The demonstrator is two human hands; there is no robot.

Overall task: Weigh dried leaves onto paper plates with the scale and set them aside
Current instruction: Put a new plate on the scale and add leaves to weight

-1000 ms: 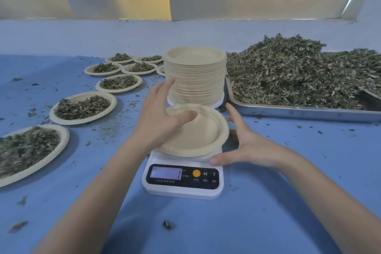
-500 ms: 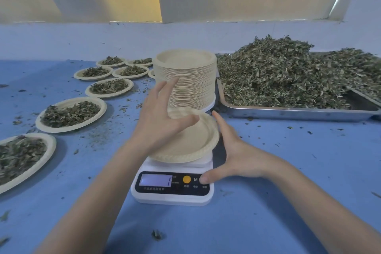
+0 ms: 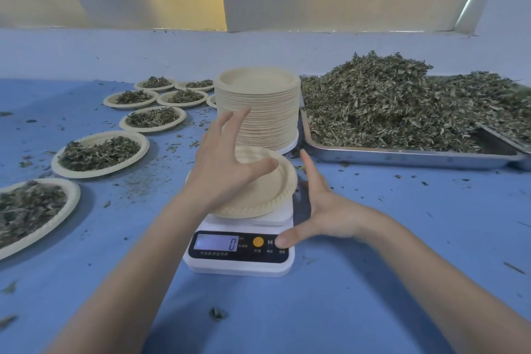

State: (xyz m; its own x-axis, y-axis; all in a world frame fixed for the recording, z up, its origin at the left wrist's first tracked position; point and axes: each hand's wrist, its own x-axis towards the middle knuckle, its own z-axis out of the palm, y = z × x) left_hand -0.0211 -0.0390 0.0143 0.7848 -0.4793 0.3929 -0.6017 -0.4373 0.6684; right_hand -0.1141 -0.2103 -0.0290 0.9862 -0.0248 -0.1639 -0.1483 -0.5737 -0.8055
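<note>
Since a second ago the right hand (image 3: 330, 215) has slid toward the front of the scale (image 3: 241, 253), and its thumb is now pressing a button at the right end of the dark panel. Its grip is loose and released: the fingers are reaching out straight along the right side of the scale, and they are holding nothing. The little screen is showing a zero.

The left hand (image 3: 227, 169) is hanging over the empty paper plate (image 3: 264, 190) with its fingers spread wide. Its grip is released too. The thumb is lying over the middle of the plate, but I cannot tell if it is really touching it. The plate is sitting on top of the scale.

A tall stack of paper plates (image 3: 258, 109) is standing just behind the scale on the blue desk (image 3: 402, 224). To the right of the stack a metal tray (image 3: 402, 154) is holding a big pile of dried leaves (image 3: 402, 106). On the left, many filled plates (image 3: 100, 152) are lying in a curved row, each with leaves on it. Small leaf bits are lying all over the desk.
</note>
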